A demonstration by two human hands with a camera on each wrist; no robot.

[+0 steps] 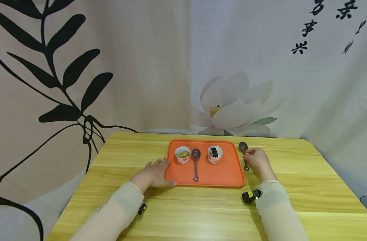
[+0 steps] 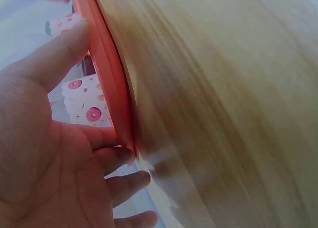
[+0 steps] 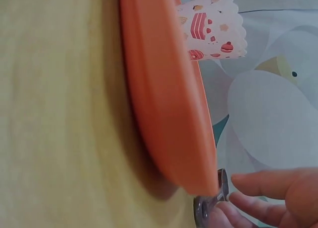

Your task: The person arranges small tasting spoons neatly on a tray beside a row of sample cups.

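My left hand [image 1: 154,174] rests against the left end of the orange tray [image 1: 219,175], its fingers spread along the rim and its thumb at the front corner. Beyond the tray's right side, my right hand [image 1: 257,159] pinches the handle of a dark spoon [image 1: 243,146] at the table surface. Another dark spoon [image 1: 196,154] lies on the tray, handle towards me. To its left stands a patterned paper cup [image 1: 182,160] with yellow-green pieces inside. A second paper cup [image 1: 214,160], to its right, contains something white and black. The right wrist view partly hides the pinched spoon [image 3: 201,210].
Under the tray is a wooden table [image 1: 201,214], whose back edge meets a hanging cloth [image 1: 147,67] printed with leaves, a flower and characters. Dark wrist devices [image 1: 251,196] sit at both sleeves.
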